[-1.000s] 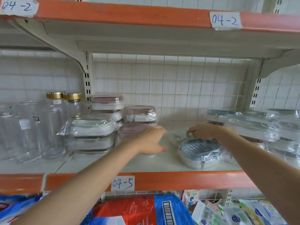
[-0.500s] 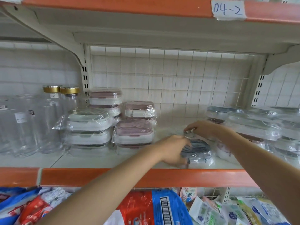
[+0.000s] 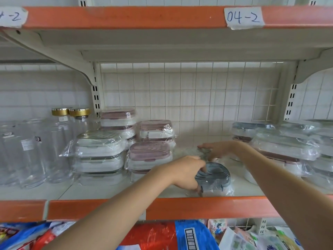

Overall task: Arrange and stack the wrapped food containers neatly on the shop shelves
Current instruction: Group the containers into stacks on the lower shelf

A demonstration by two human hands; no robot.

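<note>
A wrapped container with a grey ribbed lid [image 3: 213, 178] was seen low in the frame, just right of centre, lying on the shelf [image 3: 111, 192] close to its orange front edge [image 3: 207, 207]. It was gripped by the left hand [image 3: 187, 173], whose fingers [image 3: 202, 167] were curled over the left side of the lid while the thumb was tucked against the near wall. Just behind it, a little above the centre of the frame, the right hand [image 3: 219, 150] was laid with fingers stretched out and relaxed on a second wrapped piece [image 3: 195, 153]; that piece was blurred, so what exactly lay under the palm could not be told.

To the left of the hands, two pink-lidded wrapped containers [image 3: 149, 156] were stacked, with more pink-lidded ones [image 3: 118, 120] piled behind them near the wire back grid [image 3: 189, 91]. Further left a stack of white-lidded wrapped containers [image 3: 99, 156] was set, and beside it, at the left edge of the frame, clear glass jars [image 3: 34, 152] were stood, two of them with gold caps [image 3: 70, 111]. At the right of the frame, larger wrapped containers [image 3: 282, 147] were heaped in a loose pile, touching one another.

On the orange edge of the upper shelf, upper right of the frame, a paper label marked 04-2 [image 3: 243, 17] was stuck. Along the bottom of the frame, coloured packets [image 3: 180, 237] were seen on the shelf below.
</note>
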